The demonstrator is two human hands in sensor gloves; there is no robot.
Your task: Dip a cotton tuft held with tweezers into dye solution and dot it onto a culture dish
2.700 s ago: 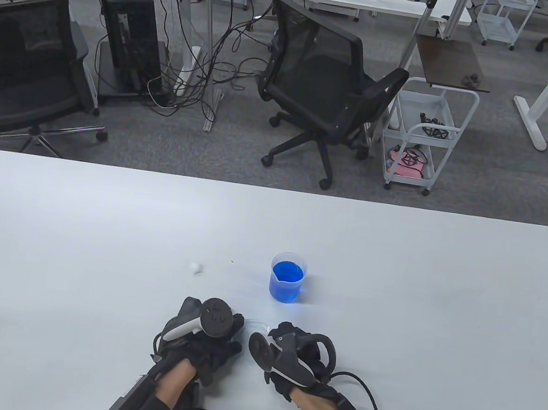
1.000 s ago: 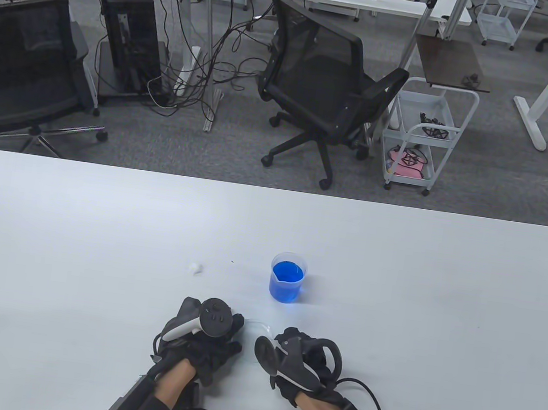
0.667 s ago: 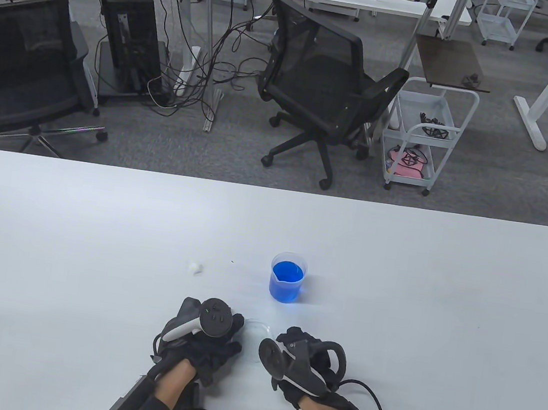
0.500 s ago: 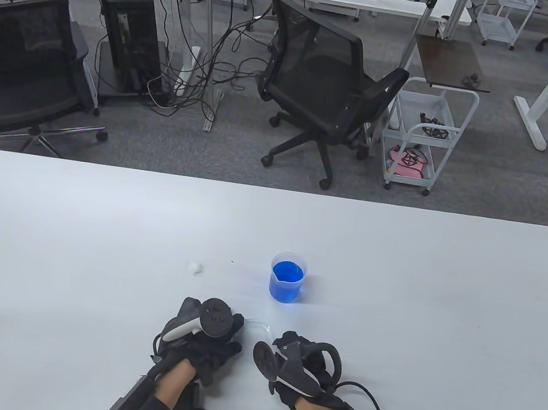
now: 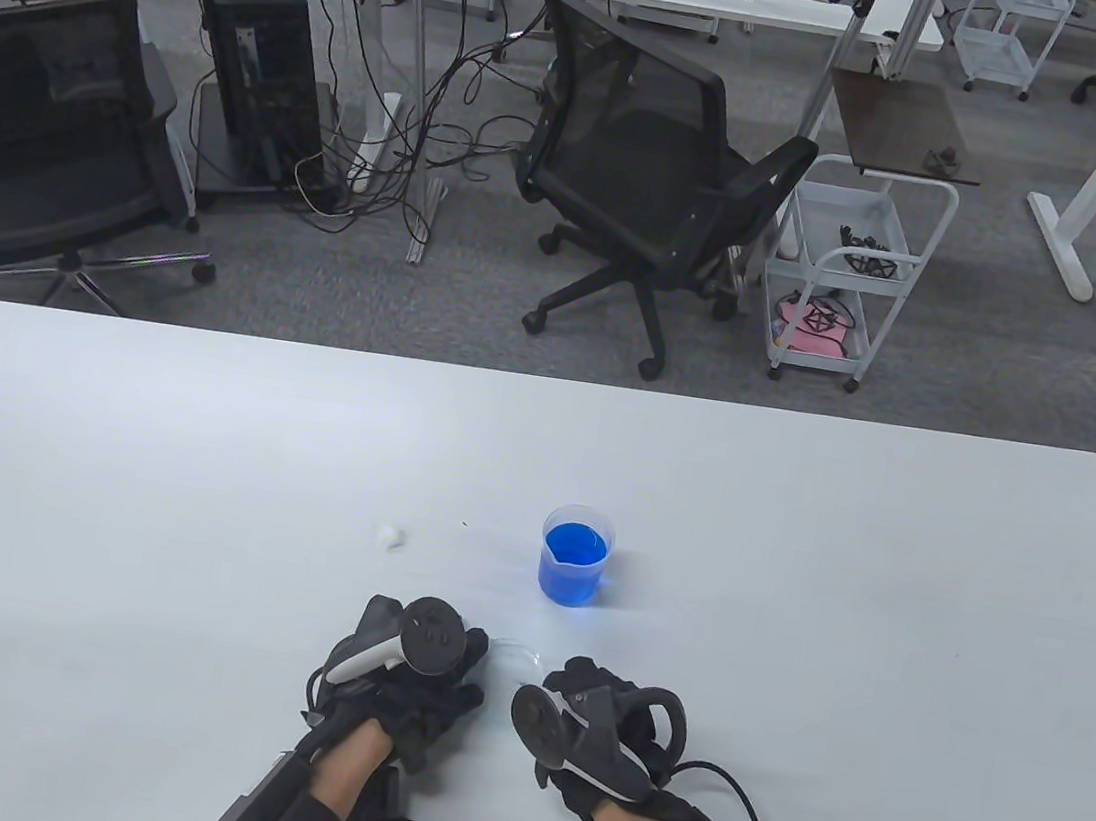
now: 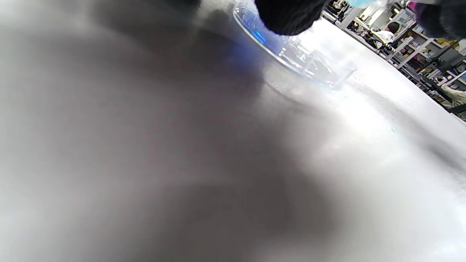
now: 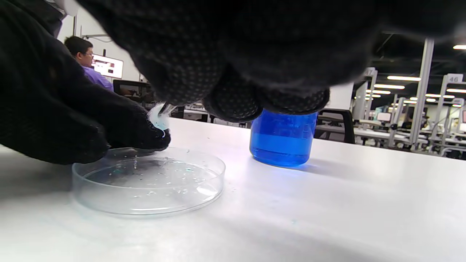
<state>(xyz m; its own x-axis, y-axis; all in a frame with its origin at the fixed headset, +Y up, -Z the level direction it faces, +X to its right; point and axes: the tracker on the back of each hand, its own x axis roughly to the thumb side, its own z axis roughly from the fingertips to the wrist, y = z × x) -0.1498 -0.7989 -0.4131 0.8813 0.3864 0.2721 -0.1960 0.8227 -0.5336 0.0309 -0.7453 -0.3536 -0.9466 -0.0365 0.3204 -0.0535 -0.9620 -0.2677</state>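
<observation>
Right hand (image 5: 602,730) low over the white table (image 5: 200,445), fingers curled and pinched on tweezers (image 7: 166,108), of which only the metal tip shows in the right wrist view. Cotton tuft (image 7: 158,120) clamped in that tip, tinted pale blue, hanging above the rim of the culture dish (image 7: 149,182) at its far left side; contact with the dish floor impossible to tell. Left hand (image 5: 407,679) just beside the dish on its left, knuckles up, fingertips (image 7: 145,136) curled against the near rim in the right wrist view; firm grip or mere touch not clear. Culture dish clear, shallow, flat on the table between the two hands, small droplets and faint blue specks scattered on its floor. In the left wrist view, only the dish edge (image 6: 309,67) and one dark fingertip (image 6: 287,16) sharp, everything else blurred. Beaker of blue dye (image 5: 575,555) upright on the table beyond the dish, apart from both hands, about two-thirds full. Spare white cotton ball (image 5: 390,537) loose on the table, left of the beaker. Black office chair (image 5: 640,171) and white wire cart (image 5: 854,269) on the grey floor past the far table edge.
</observation>
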